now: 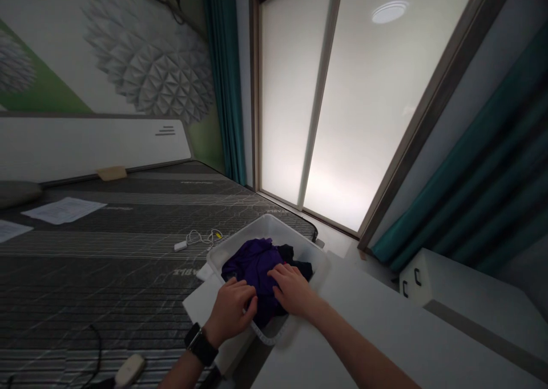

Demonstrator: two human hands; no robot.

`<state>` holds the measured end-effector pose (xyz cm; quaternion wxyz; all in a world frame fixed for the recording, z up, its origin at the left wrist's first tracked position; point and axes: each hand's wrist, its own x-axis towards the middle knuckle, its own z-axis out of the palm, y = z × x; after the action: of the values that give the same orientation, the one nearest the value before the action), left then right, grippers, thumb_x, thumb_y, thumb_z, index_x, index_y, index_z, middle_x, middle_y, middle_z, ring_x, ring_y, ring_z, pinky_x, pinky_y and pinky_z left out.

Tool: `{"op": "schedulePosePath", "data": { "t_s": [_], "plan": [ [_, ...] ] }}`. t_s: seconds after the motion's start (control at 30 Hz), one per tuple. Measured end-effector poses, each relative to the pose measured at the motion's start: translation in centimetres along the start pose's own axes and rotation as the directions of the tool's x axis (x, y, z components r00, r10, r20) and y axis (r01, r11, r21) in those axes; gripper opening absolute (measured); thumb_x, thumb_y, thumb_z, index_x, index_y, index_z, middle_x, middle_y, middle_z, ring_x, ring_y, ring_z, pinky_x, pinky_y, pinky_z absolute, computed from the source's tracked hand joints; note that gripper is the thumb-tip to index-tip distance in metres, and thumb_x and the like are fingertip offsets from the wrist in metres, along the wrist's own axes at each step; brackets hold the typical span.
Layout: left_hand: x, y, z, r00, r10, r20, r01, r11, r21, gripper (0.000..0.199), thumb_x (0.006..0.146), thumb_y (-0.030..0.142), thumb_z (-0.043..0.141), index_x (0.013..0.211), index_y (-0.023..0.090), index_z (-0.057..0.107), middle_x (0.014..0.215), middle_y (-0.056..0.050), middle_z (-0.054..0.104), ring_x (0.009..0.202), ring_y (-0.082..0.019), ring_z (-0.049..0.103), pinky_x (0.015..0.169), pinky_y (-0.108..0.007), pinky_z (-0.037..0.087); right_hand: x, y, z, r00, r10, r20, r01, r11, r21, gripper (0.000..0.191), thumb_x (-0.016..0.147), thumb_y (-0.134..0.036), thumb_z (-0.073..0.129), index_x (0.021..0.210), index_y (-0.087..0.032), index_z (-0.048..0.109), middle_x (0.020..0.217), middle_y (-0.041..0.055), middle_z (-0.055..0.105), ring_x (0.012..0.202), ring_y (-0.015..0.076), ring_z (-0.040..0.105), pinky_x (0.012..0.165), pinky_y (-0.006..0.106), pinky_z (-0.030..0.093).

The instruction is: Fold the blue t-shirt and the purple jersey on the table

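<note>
A white plastic basket (308,240) holds a bunched purple garment (256,262) and some black cloth (303,268). A small pinkish-red spot shows between the two. My left hand (233,308), with a black watch on its wrist, is over the basket's near left rim. Its fingers bend loosely at the edge of the purple cloth, and the thumb stands apart from them. On the right, my right hand (292,289) lies over the garment, fingers spread and slightly bent. No cloth is visibly gripped in either hand; the undersides of the fingers are hidden.
The basket sits by the corner of a dark patterned mattress (141,280), beside a white surface (342,326). On the mattress lie a white cable (194,238), paper sheets (64,209) and a white device (129,371). A white drawer cabinet (462,303) stands right.
</note>
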<state>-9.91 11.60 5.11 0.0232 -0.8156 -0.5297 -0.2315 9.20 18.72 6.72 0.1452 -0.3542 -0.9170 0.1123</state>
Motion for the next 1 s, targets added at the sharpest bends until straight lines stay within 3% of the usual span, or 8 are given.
{"op": "schedulePosePath", "data": {
  "t_s": [0.13, 0.23, 0.4, 0.5, 0.63, 0.77, 0.87, 1.0],
  "plan": [
    [0.0, 0.0, 0.5, 1.000, -0.015, 0.004, 0.015, 0.999, 0.038, 0.022, 0.084, 0.019, 0.043, 0.062, 0.021, 0.047, 0.059, -0.001, 0.057, 0.060, -0.016, 0.051, 0.062, -0.036, 0.029, 3.9, 1.0, 2.8, 0.982, 0.082, 0.170, -0.065, 0.993, -0.102, 0.064, 0.079, -0.014, 0.058, 0.140, -0.024, 0.041, 0.144, 0.0155, 0.042, 0.110, 0.0256, 0.060, 0.088, 0.036, 0.047],
    [0.1, -0.1, 0.5, 0.999, -0.031, 0.020, 0.029, 0.998, 0.054, 0.021, 0.083, 0.019, 0.043, 0.062, 0.021, 0.045, 0.059, -0.001, 0.056, 0.060, -0.016, 0.051, 0.063, -0.035, 0.029, 5.6, 1.6, 4.0, 0.966, 0.150, 0.212, -0.119, 0.981, -0.151, 0.074, 0.078, -0.012, 0.059, 0.145, -0.027, 0.032, 0.144, 0.0168, 0.041, 0.104, 0.0245, 0.065, 0.081, 0.032, 0.049],
    [0.3, 0.1, 0.2, 0.998, -0.049, 0.050, 0.046, 0.997, 0.067, 0.021, 0.083, 0.019, 0.044, 0.062, 0.021, 0.045, 0.058, -0.001, 0.056, 0.060, -0.016, 0.052, 0.063, -0.035, 0.029, 6.6, 1.6, 4.1, 0.962, 0.175, 0.209, -0.136, 0.973, -0.189, 0.047, 0.082, -0.005, 0.053, 0.126, -0.022, 0.053, 0.115, 0.0137, 0.061, 0.094, 0.0225, 0.068, 0.076, 0.031, 0.050],
    [0.3, 0.1, 0.2, 0.996, -0.064, 0.067, 0.059, 0.995, 0.075, 0.020, 0.083, 0.020, 0.044, 0.063, 0.021, 0.046, 0.060, -0.001, 0.057, 0.061, -0.017, 0.053, 0.064, -0.035, 0.031, 6.4, 1.1, 3.1, 0.968, 0.177, 0.178, -0.140, 0.969, -0.203, 0.028, 0.087, -0.008, 0.046, 0.106, -0.020, 0.063, 0.106, 0.0113, 0.064, 0.091, 0.0219, 0.068, 0.076, 0.032, 0.049],
    [0.1, -0.1, 0.3, 0.993, -0.104, 0.055, 0.102, 0.994, 0.047, 0.011, 0.085, 0.023, 0.045, 0.087, 0.020, 0.055, 0.067, -0.001, 0.061, 0.064, -0.018, 0.057, 0.068, -0.035, 0.035, 5.3, 0.3, 0.5, 0.978, 0.176, 0.108, -0.150, 0.966, -0.209, 0.030, 0.093, -0.013, 0.037, 0.109, -0.022, 0.060, 0.107, 0.0099, 0.063, 0.089, 0.0218, 0.067, 0.075, 0.032, 0.048],
    [0.2, -0.2, 0.0, 0.988, -0.138, 0.068, 0.139, 0.990, -0.010, 0.048, 0.088, 0.030, 0.046, 0.134, 0.017, 0.036, 0.072, 0.002, 0.064, 0.067, -0.019, 0.062, 0.072, -0.033, 0.039, 3.3, -0.5, -2.4, 0.986, 0.162, 0.031, -0.154, 0.973, -0.171, 0.031, 0.095, -0.017, 0.034, 0.115, -0.024, 0.056, 0.106, 0.0074, 0.062, 0.087, 0.0195, 0.066, 0.074, 0.029, 0.045],
    [1.4, -0.2, -0.8, 0.961, -0.221, 0.167, 0.224, 0.975, -0.001, 0.073, 0.087, 0.041, 0.051, 0.146, 0.014, 0.017, 0.081, -0.002, 0.069, 0.073, -0.022, 0.065, 0.068, -0.031, 0.041, 1.8, -1.1, -3.9, 0.992, 0.113, -0.056, -0.115, 0.992, -0.046, 0.031, 0.092, -0.015, 0.037, 0.114, -0.024, 0.057, 0.105, 0.0049, 0.061, 0.085, 0.0173, 0.064, 0.074, 0.027, 0.044],
    [4.1, -0.2, -1.8, 0.923, -0.278, 0.266, 0.250, 0.959, 0.133, 0.073, 0.081, 0.048, 0.059, 0.142, 0.017, 0.033, 0.109, -0.012, 0.069, 0.100, -0.030, 0.065, 0.078, -0.035, 0.044, 0.2, -1.9, -5.3, 0.967, 0.036, -0.252, 0.033, 0.963, 0.266, 0.036, 0.083, -0.005, 0.038, 0.107, -0.023, 0.058, 0.101, 0.0030, 0.058, 0.091, 0.0159, 0.060, 0.082, 0.027, 0.044]
  ]
}}
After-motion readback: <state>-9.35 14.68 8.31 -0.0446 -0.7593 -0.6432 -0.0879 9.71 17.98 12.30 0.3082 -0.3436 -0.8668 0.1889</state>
